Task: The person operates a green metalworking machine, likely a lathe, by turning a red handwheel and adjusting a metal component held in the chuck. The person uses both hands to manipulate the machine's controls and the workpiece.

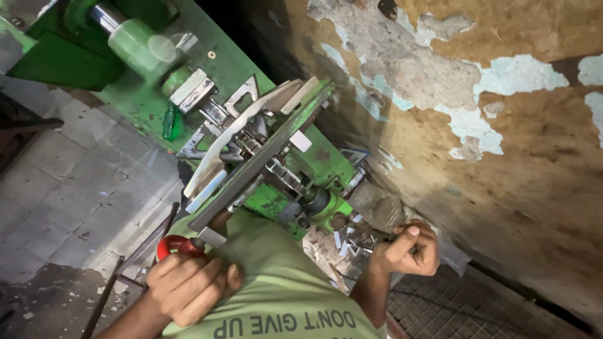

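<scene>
1. The person's left hand was closed in a fist, fingers curled tight together round the red handle of a lever at the lower left of the view.
2. The red handle sat at the near end of a long grey metal bar that ran diagonally up across the green machine.
3. The right hand was also fisted, thumb up and pressed against the curled fingers, gripping a thin dark rod; what lay inside the fist could not be made out.
4. Just left of the right hand lay a heap of small shiny metal pieces, on the bed beside the machine.
5. A light green cylinder stood out at the top of the machine, blurred.
6. The person wore a pale green shirt, between the two arms.
7. Behind the machine stood a wall with peeling, patchy paint; grey floor tiles lay to the left.
</scene>
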